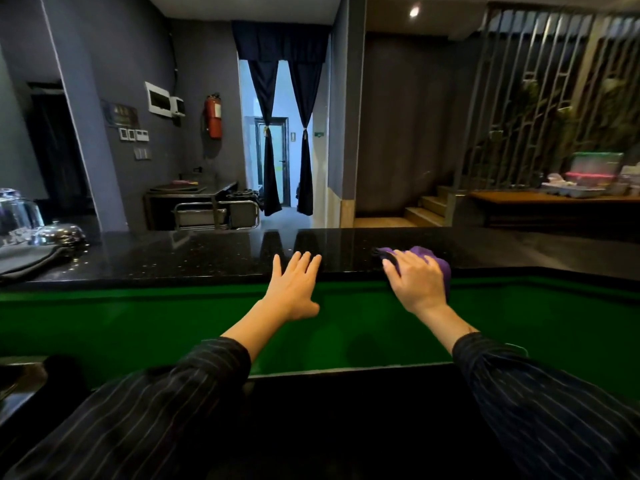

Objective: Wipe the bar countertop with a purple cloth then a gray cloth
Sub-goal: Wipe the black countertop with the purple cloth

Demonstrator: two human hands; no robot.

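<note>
My right hand (414, 284) presses down on the bunched purple cloth (433, 261), fingers curled over it, at the near edge of the black bar countertop (207, 254), right of centre. My left hand (294, 289) lies flat and released, fingers spread, on the same near edge, holding nothing. Far to the left on the countertop lies a gray cloth (27, 261), beside a shiny metal dome (60, 233).

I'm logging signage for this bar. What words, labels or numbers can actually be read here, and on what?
None can be read.
Blue wall plaque: pale characters, too blurred.
Fire extinguisher: white label, text too small.
Green sign beyond the curtains: too small.
Purple cloth, countertop: no text.
</note>
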